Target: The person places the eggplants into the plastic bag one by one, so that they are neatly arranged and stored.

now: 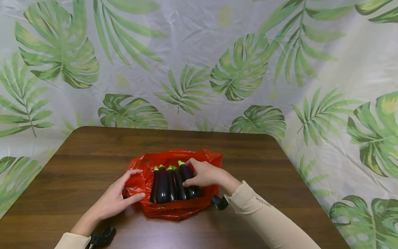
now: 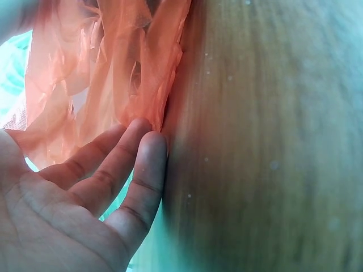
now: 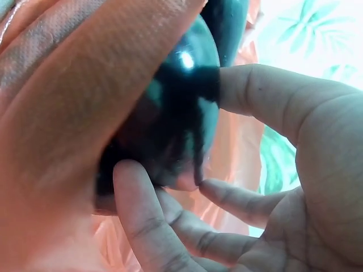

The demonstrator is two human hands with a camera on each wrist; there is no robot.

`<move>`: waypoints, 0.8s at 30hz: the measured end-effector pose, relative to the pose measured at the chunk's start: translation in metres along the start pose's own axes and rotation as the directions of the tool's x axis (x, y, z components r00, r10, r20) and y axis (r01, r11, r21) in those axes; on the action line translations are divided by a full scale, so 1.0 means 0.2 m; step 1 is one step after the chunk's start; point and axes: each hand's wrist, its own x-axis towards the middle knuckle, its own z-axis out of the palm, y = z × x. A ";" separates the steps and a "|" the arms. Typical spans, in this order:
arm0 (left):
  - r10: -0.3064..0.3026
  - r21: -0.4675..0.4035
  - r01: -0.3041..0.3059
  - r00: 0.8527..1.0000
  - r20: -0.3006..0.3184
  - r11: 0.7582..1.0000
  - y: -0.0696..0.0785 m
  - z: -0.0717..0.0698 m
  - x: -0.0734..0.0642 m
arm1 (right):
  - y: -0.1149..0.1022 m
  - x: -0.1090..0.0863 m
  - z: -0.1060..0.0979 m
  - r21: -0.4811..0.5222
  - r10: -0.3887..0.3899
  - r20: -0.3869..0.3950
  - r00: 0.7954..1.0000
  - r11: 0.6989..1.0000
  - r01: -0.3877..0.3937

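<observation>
Several dark purple eggplants [image 1: 163, 186] lie side by side in an opened red plastic bag [image 1: 174, 213], their green stem ends toward the far side. At the right end of the row, my right hand [image 1: 206, 173] grips an eggplant [image 3: 176, 130] between thumb and fingers. Its glossy rounded body fills the middle of the right wrist view, partly covered by a blurred fold of the bag. My left hand [image 1: 116, 195] rests at the bag's left side, thumb and fingers apart. In the left wrist view its extended fingers [image 2: 148, 164] touch the thin plastic near the tabletop.
The bag sits on a brown wooden table [image 1: 258, 162]. A curtain [image 1: 192, 45] with green leaf prints hangs behind the table and along its sides. Black wrist devices show near the left wrist [image 1: 102, 238] and the right wrist [image 1: 219, 203].
</observation>
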 end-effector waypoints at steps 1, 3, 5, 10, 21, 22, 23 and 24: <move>-0.001 -0.002 0.001 1.000 0.001 1.000 0.00 0.00 0.00 | 0.00 0.00 0.00 -0.014 0.000 0.000 1.000 1.000 0.000; -0.002 -0.005 0.002 1.000 0.003 1.000 0.00 0.00 0.00 | 0.00 0.00 0.00 -0.038 0.000 0.002 1.000 0.999 0.000; -0.003 -0.006 0.003 1.000 0.004 1.000 0.00 0.00 -0.01 | 0.00 0.01 0.00 -0.053 0.003 0.006 1.000 0.999 -0.003; -0.005 -0.004 0.005 1.000 0.000 1.000 0.00 0.00 -0.02 | -0.01 0.00 0.00 -0.063 0.015 0.014 1.000 0.998 -0.014; 0.020 -0.046 -0.020 1.000 -0.013 0.999 0.01 -0.02 -0.04 | -0.03 -0.07 -0.02 -0.039 -0.032 -0.044 0.999 0.999 0.030; 0.024 -0.064 -0.025 1.000 -0.015 0.998 0.02 -0.03 -0.04 | -0.03 -0.08 -0.03 -0.031 -0.043 -0.051 0.998 0.999 0.042; 0.028 -0.085 -0.030 0.999 -0.016 0.996 0.02 -0.03 -0.04 | -0.03 -0.09 -0.03 -0.023 -0.053 -0.059 0.997 0.998 0.052; 0.031 -0.105 -0.032 0.999 -0.017 0.994 0.02 -0.04 -0.04 | -0.04 -0.11 -0.04 -0.020 -0.063 -0.071 0.995 0.998 0.062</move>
